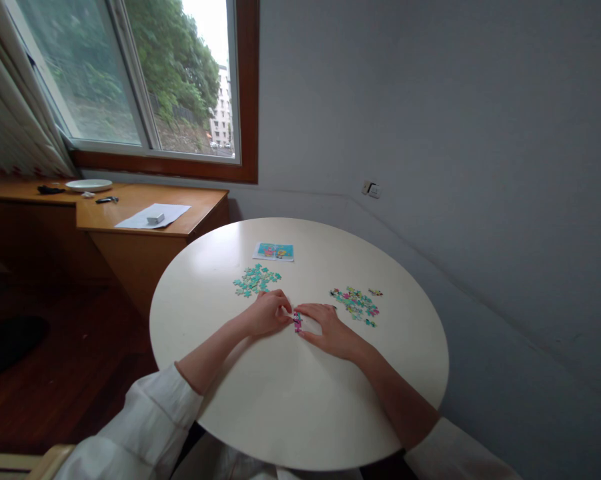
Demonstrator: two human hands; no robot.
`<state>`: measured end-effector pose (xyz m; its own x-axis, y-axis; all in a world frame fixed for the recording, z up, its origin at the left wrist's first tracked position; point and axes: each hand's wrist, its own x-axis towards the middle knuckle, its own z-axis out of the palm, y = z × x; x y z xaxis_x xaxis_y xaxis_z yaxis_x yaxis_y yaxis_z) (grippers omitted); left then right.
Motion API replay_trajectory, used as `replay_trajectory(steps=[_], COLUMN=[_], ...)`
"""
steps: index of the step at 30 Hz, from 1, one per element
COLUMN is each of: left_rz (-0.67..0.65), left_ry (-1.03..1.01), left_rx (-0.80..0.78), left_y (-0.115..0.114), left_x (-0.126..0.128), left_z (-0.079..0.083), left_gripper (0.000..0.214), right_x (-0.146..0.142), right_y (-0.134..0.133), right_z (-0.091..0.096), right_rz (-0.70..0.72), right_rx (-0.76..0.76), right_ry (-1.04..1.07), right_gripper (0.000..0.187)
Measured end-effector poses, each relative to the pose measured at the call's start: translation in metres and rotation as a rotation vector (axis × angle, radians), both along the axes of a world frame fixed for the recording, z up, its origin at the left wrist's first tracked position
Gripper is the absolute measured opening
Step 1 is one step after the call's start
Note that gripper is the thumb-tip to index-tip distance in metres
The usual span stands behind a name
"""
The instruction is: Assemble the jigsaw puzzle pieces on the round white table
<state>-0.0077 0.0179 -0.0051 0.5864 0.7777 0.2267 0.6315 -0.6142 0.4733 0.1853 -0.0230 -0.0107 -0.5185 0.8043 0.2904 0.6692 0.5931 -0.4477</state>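
Note:
A small joined bit of pink and purple jigsaw puzzle pieces [297, 323] lies on the round white table [300, 407], between my two hands. My right hand [333, 331] holds its edges, with the thumb at the near side and the fingers at the far side. At its upper left corner, my left hand [269, 313] is closed in a pinch on what looks like a puzzle piece, mostly hidden by the fingertips. Just beyond the left hand is a pile of turquoise jigsaw pieces [255, 280]. Mixed green, yellow and pink pieces [357, 303] lie scattered past the right hand.
Toward the table's far side lies a colourful picture card [275, 251]. A wooden desk [205, 207] at the left bears a white plate [89, 185], a paper sheet [130, 219] and a small white box [155, 218]. The grey wall [505, 200] runs close along the table's right.

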Motion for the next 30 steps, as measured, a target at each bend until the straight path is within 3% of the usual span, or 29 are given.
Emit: replay_trajectory(steps=[14,22,30], left_rz=[0.034,0.082,0.098], left_ry=[0.013,0.002,-0.016], left_rx=[-0.01,-0.011,0.002], left_y=[-0.001,0.0,0.003], left_x=[0.0,0.001,0.0], left_z=[0.002,0.005,0.001], left_gripper=[0.012,0.013,0.013], right_x=[0.001,0.026,0.036], right_y=[0.002,0.019,0.022], right_z=[-0.002,0.002,0.005], right_rz=[-0.033,-0.35,-0.451], right_rx=[0.043,0.197,0.23], right_ry=[0.014,0.17,0.235], right_gripper=[0.038,0.019,0.016])
